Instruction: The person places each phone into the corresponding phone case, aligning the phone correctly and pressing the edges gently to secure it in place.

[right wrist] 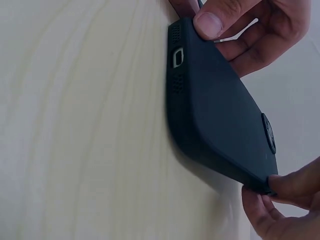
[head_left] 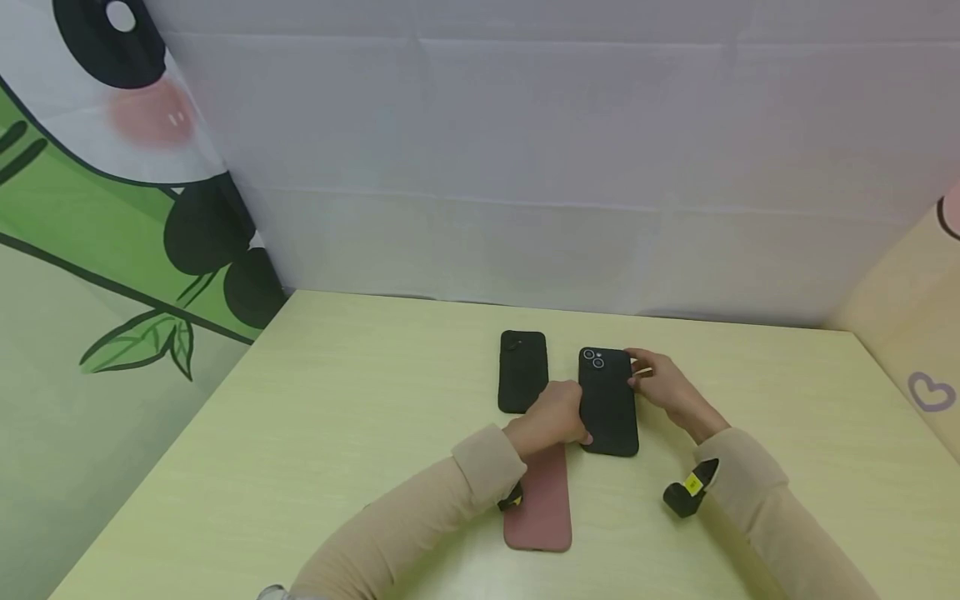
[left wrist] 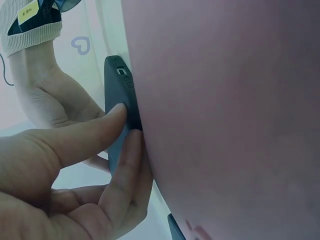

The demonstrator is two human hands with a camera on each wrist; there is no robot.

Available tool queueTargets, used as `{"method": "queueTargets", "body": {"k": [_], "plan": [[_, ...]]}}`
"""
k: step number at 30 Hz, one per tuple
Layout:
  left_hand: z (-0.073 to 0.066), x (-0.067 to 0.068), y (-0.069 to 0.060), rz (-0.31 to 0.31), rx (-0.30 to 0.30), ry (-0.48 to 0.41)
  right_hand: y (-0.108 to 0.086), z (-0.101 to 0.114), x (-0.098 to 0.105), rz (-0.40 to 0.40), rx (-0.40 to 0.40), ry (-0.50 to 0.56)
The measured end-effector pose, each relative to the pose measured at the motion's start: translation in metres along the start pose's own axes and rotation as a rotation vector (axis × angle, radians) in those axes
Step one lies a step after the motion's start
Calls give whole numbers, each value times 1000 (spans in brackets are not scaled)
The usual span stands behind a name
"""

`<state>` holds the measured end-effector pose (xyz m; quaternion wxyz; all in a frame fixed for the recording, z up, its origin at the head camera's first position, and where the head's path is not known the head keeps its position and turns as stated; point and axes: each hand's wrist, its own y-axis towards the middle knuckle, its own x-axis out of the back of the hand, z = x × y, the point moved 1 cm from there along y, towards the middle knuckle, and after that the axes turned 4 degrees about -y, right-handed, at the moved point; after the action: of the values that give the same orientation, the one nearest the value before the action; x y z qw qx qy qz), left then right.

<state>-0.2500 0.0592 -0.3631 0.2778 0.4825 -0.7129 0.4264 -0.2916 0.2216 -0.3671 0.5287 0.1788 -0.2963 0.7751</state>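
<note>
A phone in a black case [head_left: 609, 412], two camera lenses near its top, lies back side up in front of me. My left hand [head_left: 553, 414] pinches its lower left edge between thumb and fingers. At its upper right corner, the thumb and fingers of my right hand [head_left: 662, 385] pinch the edge, as the right wrist view confirms. That view also shows the bottom end of the phone [right wrist: 220, 100] with its charging port, slightly off the table. Below my left wrist lies a pink phone case [head_left: 542, 508], its upper part hidden by the hand; whether a phone is inside I cannot tell.
A second black phone [head_left: 522, 371] lies flat to the left, just beyond my left hand. All sit on a pale wooden table [head_left: 360, 400]. Behind it stands a grey-white cloth wall [head_left: 525, 167], with a cartoon-printed panel [head_left: 112, 250] on the left.
</note>
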Motion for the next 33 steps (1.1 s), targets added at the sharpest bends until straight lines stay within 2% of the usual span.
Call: {"method": "queueTargets", "body": {"k": [5,13,19,23,28,33], "plan": [[-3,1,-1,-12,18,13,1,-3,-1,16,-8,-8],[-6,0,-6,-13,-2,27,2,-12,-1,73,-53,10],[-7,-1,-6,-6,-6,29,1,-13,-1,93,-57,2],[-8,0,-5,-7,1,24,-1,-11,-1,87,-52,-20],[-4,3,-8,-11,-25,10,-4,-11,0,69,-30,-37],[4,11,-17,-27,-87,-42,-12,-13,3,-20,30,-106]]}}
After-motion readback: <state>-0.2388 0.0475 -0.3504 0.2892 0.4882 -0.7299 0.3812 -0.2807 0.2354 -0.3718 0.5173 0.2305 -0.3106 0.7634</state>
